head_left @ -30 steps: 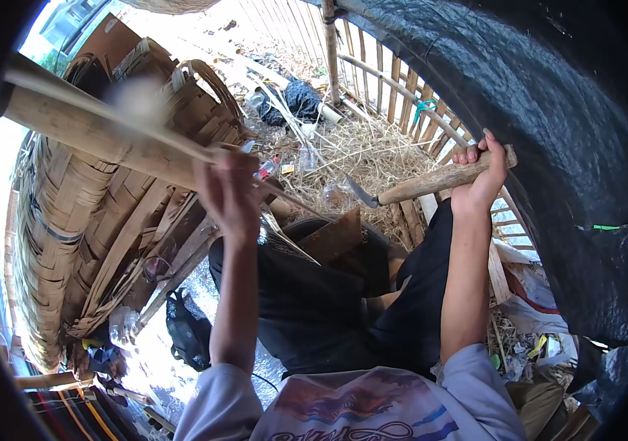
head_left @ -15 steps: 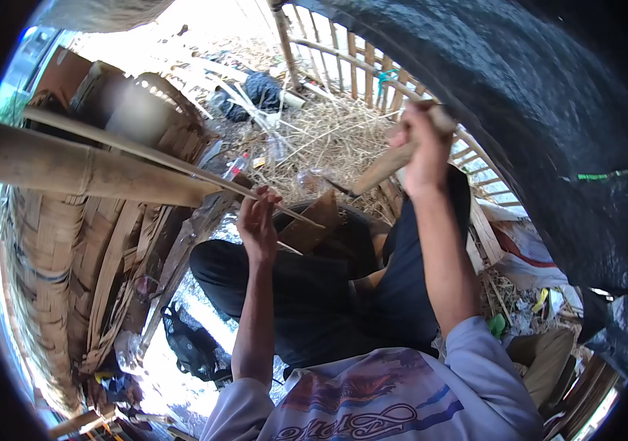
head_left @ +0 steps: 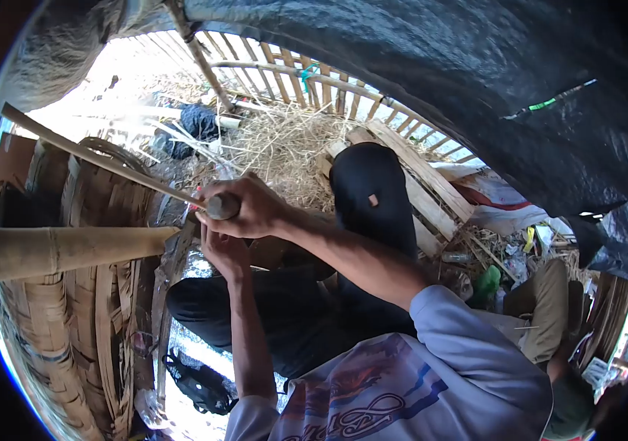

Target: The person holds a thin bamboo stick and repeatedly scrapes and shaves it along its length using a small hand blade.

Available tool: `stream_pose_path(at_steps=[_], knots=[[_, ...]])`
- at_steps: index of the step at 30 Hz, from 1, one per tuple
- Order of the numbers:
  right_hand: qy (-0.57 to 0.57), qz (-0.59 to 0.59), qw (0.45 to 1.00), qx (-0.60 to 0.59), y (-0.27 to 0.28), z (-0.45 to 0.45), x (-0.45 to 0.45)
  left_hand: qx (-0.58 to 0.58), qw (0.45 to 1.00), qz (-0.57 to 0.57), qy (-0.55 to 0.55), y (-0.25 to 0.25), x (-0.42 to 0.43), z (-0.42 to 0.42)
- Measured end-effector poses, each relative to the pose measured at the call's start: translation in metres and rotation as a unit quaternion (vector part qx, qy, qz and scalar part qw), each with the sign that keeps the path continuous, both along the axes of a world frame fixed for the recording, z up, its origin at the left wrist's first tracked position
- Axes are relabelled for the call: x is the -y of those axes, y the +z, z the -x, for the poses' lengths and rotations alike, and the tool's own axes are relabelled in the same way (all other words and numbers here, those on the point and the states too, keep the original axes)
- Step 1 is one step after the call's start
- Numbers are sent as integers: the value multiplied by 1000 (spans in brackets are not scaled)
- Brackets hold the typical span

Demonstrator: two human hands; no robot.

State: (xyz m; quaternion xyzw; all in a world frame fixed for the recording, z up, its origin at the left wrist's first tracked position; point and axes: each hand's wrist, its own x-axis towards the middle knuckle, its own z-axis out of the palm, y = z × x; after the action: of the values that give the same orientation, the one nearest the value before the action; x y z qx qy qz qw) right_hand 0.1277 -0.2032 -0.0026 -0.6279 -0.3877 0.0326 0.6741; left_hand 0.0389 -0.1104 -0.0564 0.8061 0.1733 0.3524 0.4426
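My right hand (head_left: 251,206) is wrapped round the wooden handle (head_left: 223,206) of a knife, whose round butt end faces the camera; the blade is hidden. Just below it, my left hand (head_left: 224,253) is closed on a thin bamboo strip (head_left: 101,159), partly covered by the right hand. The strip slants from the upper left down to both hands. A thick bamboo pole (head_left: 71,250) lies to the left, its end near my hands.
Woven bamboo baskets (head_left: 49,323) stand at the left. Dry straw (head_left: 284,151) and a black plastic bundle (head_left: 198,121) lie ahead. A slatted fence (head_left: 277,73) and dark tarp (head_left: 461,66) curve overhead and right. Another person's bent leg (head_left: 546,309) is at the lower right.
My right hand has swung left with the knife, from the right side to the strip and my left hand. The view has turned, so the fence and straw sit further left.
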Motion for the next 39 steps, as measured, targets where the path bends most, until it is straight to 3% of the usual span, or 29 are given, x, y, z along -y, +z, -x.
stream_pose_path(at_steps=[2,4,6,8,10,12,15,17,19,22,23,24,26,27,28,30,33,37,39], knots=[[-10,22,999,-24,1,0,2,-7,999,-42,-25,0,-2,0],[-41,67,995,53,0,2,1,-58,984,-167,-13,-5,-7,3],[-50,61,996,45,-1,3,1,-65,985,-158,-26,-5,-9,2],[-78,77,994,24,-4,1,-1,-70,990,-80,-93,4,-9,2],[-76,74,994,18,-5,-2,-1,-3,980,60,-189,16,-16,5],[-74,70,995,8,-6,-2,-2,3,977,130,-167,42,-29,13],[-61,52,996,38,-8,3,-8,112,981,127,-90,103,-45,5],[-41,58,997,39,-8,5,-10,218,948,172,-153,141,-60,-1],[2,43,999,30,-6,10,-10,254,915,163,-267,183,-57,-7],[34,28,998,52,-11,14,-18,280,911,192,-236,225,-47,-13],[35,26,998,53,-12,16,-19,244,869,217,-373,226,-80,-8],[57,19,996,63,-11,18,-18,244,869,215,-372,231,-73,-7],[77,12,994,75,-11,21,-19,271,934,199,-121,251,-51,-4],[88,15,994,68,-12,23,-20,209,837,196,-465,258,-68,-1],[99,18,993,62,-11,24,-21,211,837,196,-466,263,-68,1],[94,9,993,63,-9,28,-21,213,781,281,-516,271,-68,3],[102,12,993,61,-5,30,-22,216,765,331,-509,275,-76,3],[122,33,991,44,0,32,-19,204,754,316,-539,282,-77,5],[138,25,989,45,1,33,-19,184,707,326,-600,284,-73,0]])
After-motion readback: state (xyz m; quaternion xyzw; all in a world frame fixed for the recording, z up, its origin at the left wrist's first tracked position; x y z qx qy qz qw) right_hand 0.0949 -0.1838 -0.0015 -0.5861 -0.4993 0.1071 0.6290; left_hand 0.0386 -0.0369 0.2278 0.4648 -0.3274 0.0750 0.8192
